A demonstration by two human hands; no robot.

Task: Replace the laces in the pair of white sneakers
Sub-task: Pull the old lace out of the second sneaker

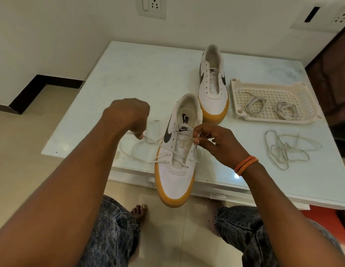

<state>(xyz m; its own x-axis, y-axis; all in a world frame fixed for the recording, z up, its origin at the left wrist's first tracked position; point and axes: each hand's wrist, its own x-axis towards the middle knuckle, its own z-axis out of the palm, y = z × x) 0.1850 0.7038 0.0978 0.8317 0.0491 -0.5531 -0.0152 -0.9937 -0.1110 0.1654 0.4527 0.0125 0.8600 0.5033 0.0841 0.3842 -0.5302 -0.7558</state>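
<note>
A white sneaker (177, 170) with a gum sole lies at the table's near edge, its toe hanging over. A white lace (146, 151) runs through its lowest eyelets and loops out to the left on the table. My left hand (129, 116) pinches one end of that lace, left of the shoe. My right hand (212, 141) pinches the lace at the shoe's right eyelet row beside the tongue. The second sneaker (213, 83), without a lace, stands farther back.
A cream plastic tray (306, 105) at the right holds two coiled laces (254, 105). A loose lace (287, 149) lies tangled on the white table (139, 74) in front of the tray. A wall is behind the table; my knees and a bare foot are below.
</note>
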